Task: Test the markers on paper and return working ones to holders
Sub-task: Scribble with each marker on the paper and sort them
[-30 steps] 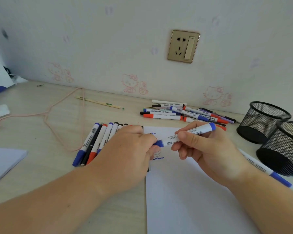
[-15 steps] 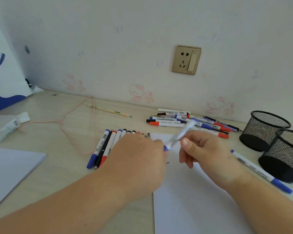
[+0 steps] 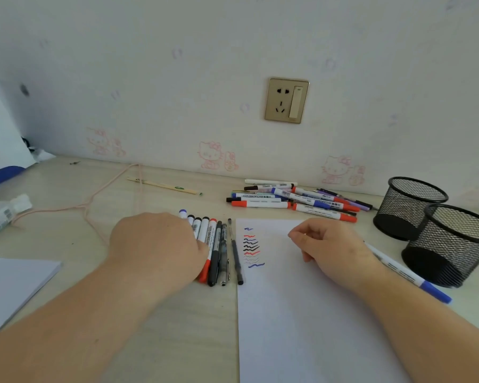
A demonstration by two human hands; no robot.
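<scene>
Left hand [image 3: 161, 244] is laid, fingers hidden, on tested row [image 3: 216, 244] beside paper [image 3: 302, 313]; right hand [image 3: 329, 250] is loosely curled, empty; next marker from pile [image 3: 293, 201] is needed.

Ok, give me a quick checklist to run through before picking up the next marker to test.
1. Right hand free: ok, fingers loosely curled, holding nothing.
2. Left hand off the tested row: not ok, it rests on those markers.
3. Untested pile in view by the wall: ok.
4. Paper has blank room below the squiggles: ok.
5. Mesh holders upright: ok.
6. Holders empty: cannot tell, insides are dark.
</scene>
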